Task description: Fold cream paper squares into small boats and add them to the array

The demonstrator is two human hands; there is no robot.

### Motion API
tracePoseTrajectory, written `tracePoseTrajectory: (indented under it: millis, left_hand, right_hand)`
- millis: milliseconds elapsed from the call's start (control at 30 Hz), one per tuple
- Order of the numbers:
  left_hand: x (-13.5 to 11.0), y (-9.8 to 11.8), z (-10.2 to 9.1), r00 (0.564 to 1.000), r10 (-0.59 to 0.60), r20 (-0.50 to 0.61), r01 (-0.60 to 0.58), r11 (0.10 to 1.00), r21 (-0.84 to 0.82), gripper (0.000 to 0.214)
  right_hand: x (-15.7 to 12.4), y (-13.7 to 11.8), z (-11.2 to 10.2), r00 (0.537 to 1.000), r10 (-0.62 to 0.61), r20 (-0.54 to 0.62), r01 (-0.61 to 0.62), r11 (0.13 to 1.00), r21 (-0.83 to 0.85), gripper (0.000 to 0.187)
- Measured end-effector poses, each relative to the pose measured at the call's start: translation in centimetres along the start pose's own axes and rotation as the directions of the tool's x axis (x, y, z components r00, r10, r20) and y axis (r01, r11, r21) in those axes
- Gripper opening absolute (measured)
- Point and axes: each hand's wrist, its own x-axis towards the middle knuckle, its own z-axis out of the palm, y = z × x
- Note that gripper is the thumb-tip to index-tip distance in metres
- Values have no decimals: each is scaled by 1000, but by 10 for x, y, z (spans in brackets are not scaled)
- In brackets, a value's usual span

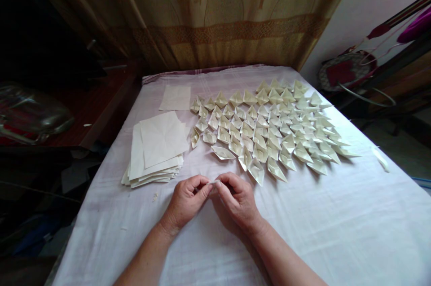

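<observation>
Both hands meet near the middle of the table, just in front of the nearest paper boats. Between the thumb and fingers of my left hand [189, 197] and those of my right hand [239, 196] is a small folded piece of paper [213, 182]. Only a sliver of it shows; the fingers cover the rest. Several rows of folded paper boats [256, 170] spread over the far and right side. To the left lies a stack of flat, creased paper sheets [163, 138], with a single sheet [175, 98] behind it.
A white cloth covers the table [323, 227]. A patterned curtain [222, 30] hangs at its far edge. On the left stands a dark red cabinet [101, 97] with a clear plastic-wrapped item. A bag [346, 70] hangs at the right, and a white strip [380, 159] lies near the right edge.
</observation>
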Motion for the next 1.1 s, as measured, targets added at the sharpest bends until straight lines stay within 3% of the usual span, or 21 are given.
tracePoseTrajectory:
  millis: [267, 600, 867, 1100]
  left_hand:
    - [0, 5, -2, 997, 43, 70, -45, 998, 34, 25]
    - [-1, 0, 2, 999, -17, -30, 18, 999, 29, 29]
    - [-2, 2, 1, 984, -123, 128, 133, 989, -68, 26]
    - [-1, 0, 3, 981, -168, 96, 186, 956, -225, 33]
  right_hand:
    - [0, -1, -5, 994, -109, 31, 111, 991, -70, 21]
    - [-1, 0, -3, 998, -8, 70, 8, 1000, 6, 19]
    - [0, 3, 0, 998, 54, -13, -53, 998, 27, 17]
    - [-1, -1, 0, 995, 79, 53, -81, 996, 37, 18]
